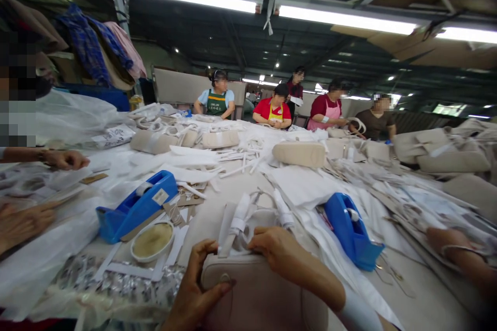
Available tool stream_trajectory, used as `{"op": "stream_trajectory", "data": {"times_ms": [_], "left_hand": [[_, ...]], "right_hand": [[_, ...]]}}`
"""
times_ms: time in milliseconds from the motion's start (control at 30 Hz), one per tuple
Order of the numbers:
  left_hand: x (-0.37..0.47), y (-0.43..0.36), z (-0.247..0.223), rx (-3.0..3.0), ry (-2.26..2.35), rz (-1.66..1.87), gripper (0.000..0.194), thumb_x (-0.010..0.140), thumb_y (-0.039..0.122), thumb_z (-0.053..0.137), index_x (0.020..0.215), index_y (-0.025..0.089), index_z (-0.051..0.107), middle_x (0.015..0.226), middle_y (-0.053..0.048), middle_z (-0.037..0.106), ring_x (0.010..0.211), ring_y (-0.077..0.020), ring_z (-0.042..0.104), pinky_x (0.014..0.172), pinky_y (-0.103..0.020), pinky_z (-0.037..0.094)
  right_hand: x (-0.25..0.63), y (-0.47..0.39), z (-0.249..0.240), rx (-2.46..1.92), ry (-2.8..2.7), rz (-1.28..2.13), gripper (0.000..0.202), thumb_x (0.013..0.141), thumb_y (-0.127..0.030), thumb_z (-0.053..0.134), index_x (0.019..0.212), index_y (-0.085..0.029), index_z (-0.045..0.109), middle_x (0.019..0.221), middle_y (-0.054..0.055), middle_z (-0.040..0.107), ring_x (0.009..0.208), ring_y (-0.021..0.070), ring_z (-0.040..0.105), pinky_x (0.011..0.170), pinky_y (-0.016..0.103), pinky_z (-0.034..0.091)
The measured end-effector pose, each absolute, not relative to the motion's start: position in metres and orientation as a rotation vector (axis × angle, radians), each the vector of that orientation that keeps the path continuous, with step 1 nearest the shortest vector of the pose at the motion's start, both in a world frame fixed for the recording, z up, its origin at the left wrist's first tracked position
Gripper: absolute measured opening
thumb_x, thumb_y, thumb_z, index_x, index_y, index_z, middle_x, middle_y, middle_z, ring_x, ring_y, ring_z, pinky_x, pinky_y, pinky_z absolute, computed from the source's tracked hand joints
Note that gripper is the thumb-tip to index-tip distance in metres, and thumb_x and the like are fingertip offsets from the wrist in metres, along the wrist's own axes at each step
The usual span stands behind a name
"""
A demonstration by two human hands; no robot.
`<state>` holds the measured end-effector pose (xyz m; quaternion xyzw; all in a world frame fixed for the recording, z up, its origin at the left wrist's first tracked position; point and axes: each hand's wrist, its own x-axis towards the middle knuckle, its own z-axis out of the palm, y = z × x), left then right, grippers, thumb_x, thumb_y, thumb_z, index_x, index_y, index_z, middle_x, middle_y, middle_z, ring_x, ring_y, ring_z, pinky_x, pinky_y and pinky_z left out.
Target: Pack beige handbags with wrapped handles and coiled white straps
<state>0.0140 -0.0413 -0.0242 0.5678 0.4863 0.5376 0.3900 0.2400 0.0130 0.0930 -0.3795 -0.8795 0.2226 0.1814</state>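
Observation:
A beige handbag [264, 289] stands on the table right in front of me, its handles [239, 220] wrapped in white material and pointing away. My left hand [202, 282] grips the bag's left side, with the thumb on the near face and the fingers over the top edge. At the top opening, my right hand [275, 248] has its fingers curled and closed on the bag's upper part; its fingertips are partly hidden. A blue tape dispenser [145, 204] lies to the left, and another blue tape dispenser [351, 230] to the right.
A round white tub [152, 242] of yellowish material sits left of the bag. Several beige bags [298, 153] and white wrapping sheets [298, 186] cover the table. A co-worker's hands [64, 159] are at the left, another's hand [450, 243] at the right; several people sit across.

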Motion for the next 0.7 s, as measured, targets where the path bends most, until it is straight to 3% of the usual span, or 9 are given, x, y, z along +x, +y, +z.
{"op": "stream_trajectory", "data": {"times_ms": [133,200,300,433,533,700], "left_hand": [[0.011,-0.041,-0.017,1.467,1.259,1.244,0.06,0.068,0.052,0.075,0.116,0.021,0.056,0.108,-0.004,0.063,0.091,-0.0238,0.062,0.078,-0.028,0.051],[0.011,-0.042,-0.01,1.444,1.248,1.223,0.059,0.067,0.052,0.076,0.113,0.021,0.056,0.096,-0.001,0.063,0.081,-0.0203,0.06,0.069,-0.025,0.049],[0.014,-0.041,-0.003,1.399,1.17,1.183,0.057,0.068,0.051,0.075,0.112,0.021,0.053,0.084,0.002,0.06,0.073,-0.0167,0.056,0.063,-0.022,0.045],[0.015,-0.04,-0.003,1.349,1.077,1.17,0.057,0.066,0.05,0.075,0.107,0.021,0.049,0.084,0.003,0.059,0.074,-0.0153,0.054,0.063,-0.021,0.044],[0.015,-0.041,-0.007,1.329,1.07,1.164,0.059,0.066,0.051,0.075,0.109,0.022,0.047,0.081,0.003,0.058,0.072,-0.0151,0.053,0.061,-0.021,0.043],[0.019,-0.043,-0.011,1.269,1.111,1.305,0.068,0.062,0.059,0.076,0.111,0.025,0.045,0.097,0.0,0.062,0.077,-0.0184,0.059,0.067,-0.024,0.048]], "right_hand": [[0.28,0.023,0.089,-1.17,-1.99,0.615,0.021,0.089,-0.022,0.051,0.091,-0.02,0.072,0.089,0.004,0.067,0.084,0.0177,0.062,0.078,0.028,0.045],[0.306,0.026,0.078,-1.299,-1.774,0.561,0.023,0.088,-0.033,0.054,0.093,-0.019,0.071,0.094,0.006,0.068,0.089,0.0214,0.062,0.08,0.032,0.046],[0.335,0.024,0.055,-1.408,-1.61,0.755,0.033,0.084,-0.044,0.057,0.1,-0.019,0.07,0.101,0.008,0.07,0.095,0.0258,0.063,0.086,0.038,0.047],[0.345,0.016,0.037,-1.414,-1.521,1.018,0.04,0.078,-0.047,0.064,0.105,-0.018,0.069,0.104,0.008,0.07,0.1,0.0281,0.063,0.092,0.042,0.045],[0.343,0.016,0.038,-1.386,-1.504,1.043,0.036,0.073,-0.046,0.069,0.096,-0.017,0.068,0.093,0.007,0.07,0.093,0.0273,0.064,0.088,0.04,0.045],[0.344,0.024,0.037,-1.239,-1.453,1.215,0.032,0.066,-0.041,0.072,0.086,-0.018,0.064,0.087,0.006,0.07,0.086,0.0251,0.065,0.077,0.035,0.047]]}}
